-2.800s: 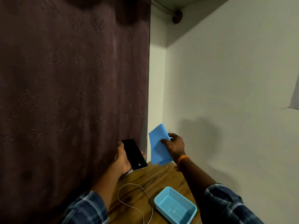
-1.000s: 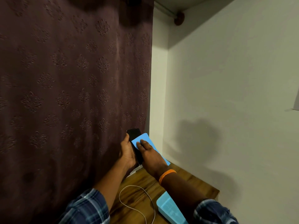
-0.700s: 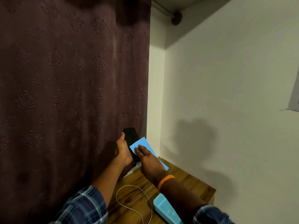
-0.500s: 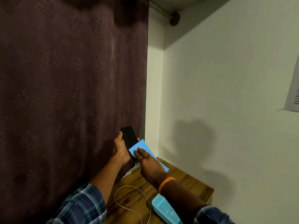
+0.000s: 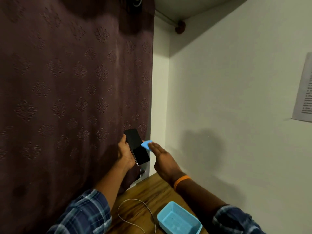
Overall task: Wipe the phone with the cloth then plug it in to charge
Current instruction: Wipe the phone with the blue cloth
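Note:
My left hand (image 5: 125, 153) holds a black phone (image 5: 136, 146) upright in front of the dark curtain, screen facing me. My right hand (image 5: 163, 158) is at the phone's right edge, fingers flat, with a blue cloth (image 5: 146, 145) under them; only a small corner of the cloth shows, touching the screen's right side. A white charging cable (image 5: 135, 215) loops on the wooden table below my arms. Its plug end is hidden.
A light blue plastic basket (image 5: 179, 220) sits on the wooden table (image 5: 152, 191) at the lower right. A dark patterned curtain (image 5: 67, 98) fills the left side. White walls meet in the corner, with a printed sheet (image 5: 303, 92) taped at the far right.
My right hand has slid the cloth off the screen toward the phone's right edge, so most of the screen shows. The cloth is now mostly hidden under my palm.

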{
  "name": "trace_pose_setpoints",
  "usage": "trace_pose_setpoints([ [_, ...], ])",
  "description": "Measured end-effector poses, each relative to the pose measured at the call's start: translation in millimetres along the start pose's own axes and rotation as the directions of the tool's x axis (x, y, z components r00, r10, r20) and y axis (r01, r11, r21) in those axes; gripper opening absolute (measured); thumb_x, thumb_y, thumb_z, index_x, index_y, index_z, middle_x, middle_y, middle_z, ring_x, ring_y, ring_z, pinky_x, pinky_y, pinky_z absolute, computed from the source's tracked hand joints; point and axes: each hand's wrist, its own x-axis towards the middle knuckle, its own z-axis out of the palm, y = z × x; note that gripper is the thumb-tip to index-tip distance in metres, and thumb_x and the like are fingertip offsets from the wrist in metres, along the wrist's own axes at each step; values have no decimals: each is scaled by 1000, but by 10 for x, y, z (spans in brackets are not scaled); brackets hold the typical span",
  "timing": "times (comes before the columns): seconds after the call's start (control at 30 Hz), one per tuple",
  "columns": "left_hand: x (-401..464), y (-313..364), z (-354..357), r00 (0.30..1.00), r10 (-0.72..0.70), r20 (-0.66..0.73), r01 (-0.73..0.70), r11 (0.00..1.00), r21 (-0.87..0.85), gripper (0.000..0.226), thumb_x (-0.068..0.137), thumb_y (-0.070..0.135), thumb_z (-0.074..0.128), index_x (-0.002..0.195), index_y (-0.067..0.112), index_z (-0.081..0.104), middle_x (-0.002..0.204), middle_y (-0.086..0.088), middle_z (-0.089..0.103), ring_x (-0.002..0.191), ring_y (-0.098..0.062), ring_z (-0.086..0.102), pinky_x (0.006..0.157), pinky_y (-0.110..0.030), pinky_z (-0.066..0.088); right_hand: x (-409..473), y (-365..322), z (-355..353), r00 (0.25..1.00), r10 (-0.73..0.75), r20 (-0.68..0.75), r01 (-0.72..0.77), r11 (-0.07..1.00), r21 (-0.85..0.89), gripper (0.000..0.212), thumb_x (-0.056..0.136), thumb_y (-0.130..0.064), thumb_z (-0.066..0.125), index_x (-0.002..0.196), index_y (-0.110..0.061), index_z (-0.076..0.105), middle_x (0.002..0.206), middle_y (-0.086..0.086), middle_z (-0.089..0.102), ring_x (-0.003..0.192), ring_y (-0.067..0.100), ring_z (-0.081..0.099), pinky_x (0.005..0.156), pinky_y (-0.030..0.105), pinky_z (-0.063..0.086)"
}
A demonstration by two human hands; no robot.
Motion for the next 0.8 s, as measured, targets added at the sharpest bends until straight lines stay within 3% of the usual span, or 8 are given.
trace_pose_setpoints([
  [0.17, -35, -32, 24, 1000, 16, 16, -15, 1000, -20, 66, 87, 67, 40, 109, 15, 74, 95, -16, 76, 80, -32, 75, 81, -44, 57, 448, -28, -411, 988, -1, -157, -5, 999, -41, 83, 84, 15, 49, 156, -19, 27, 162, 6, 30, 146, 24, 34, 116, 26, 19],
  [0.3, -116, -73, 84, 1000, 4, 25, -3, 1000, -29, 63, 87, 66, 43, 109, 17, 75, 104, -16, 76, 86, -31, 75, 77, -40, 58, 675, -115, -566, 984, -25, -177, 15, 998, -59, 82, 82, 17, 45, 155, -14, 28, 162, 8, 29, 149, 24, 28, 117, 24, 16],
  [0.37, -167, -100, 116, 999, -5, 36, 7, 999, -37, 62, 87, 66, 43, 105, 17, 77, 106, -17, 75, 88, -32, 75, 75, -39, 59, 716, -163, -549, 986, -50, -161, 40, 997, -62, 82, 81, 17, 45, 155, -12, 27, 162, 10, 28, 150, 25, 26, 119, 27, 17],
  [0.5, -268, -192, 182, 998, -13, 58, 15, 1000, -26, 58, 90, 64, 42, 112, 22, 75, 112, -12, 75, 100, -29, 73, 86, -41, 56, 704, -230, -349, 996, -83, -33, 80, 993, -81, 79, 86, 12, 48, 157, -11, 21, 165, 12, 18, 152, 28, 19, 124, 35, 17],
  [0.63, -315, -185, 220, 997, -36, 72, 42, 995, -85, 52, 92, 60, 42, 110, 26, 76, 113, -7, 75, 100, -25, 73, 76, -38, 58, 621, -268, -84, 989, -103, 103, 115, 986, -123, 67, 97, 0, 44, 157, -10, 17, 165, 12, 16, 153, 29, 15, 125, 36, 13],
  [0.8, -303, -133, 146, 997, -22, 70, 28, 996, -85, 53, 94, 58, 41, 117, 22, 72, 115, -7, 74, 100, -23, 73, 75, -38, 58, 572, -285, 36, 986, -93, 138, 111, 985, -131, 64, 100, -5, 42, 158, -12, 15, 166, 10, 13, 153, 28, 13, 124, 40, 16],
])
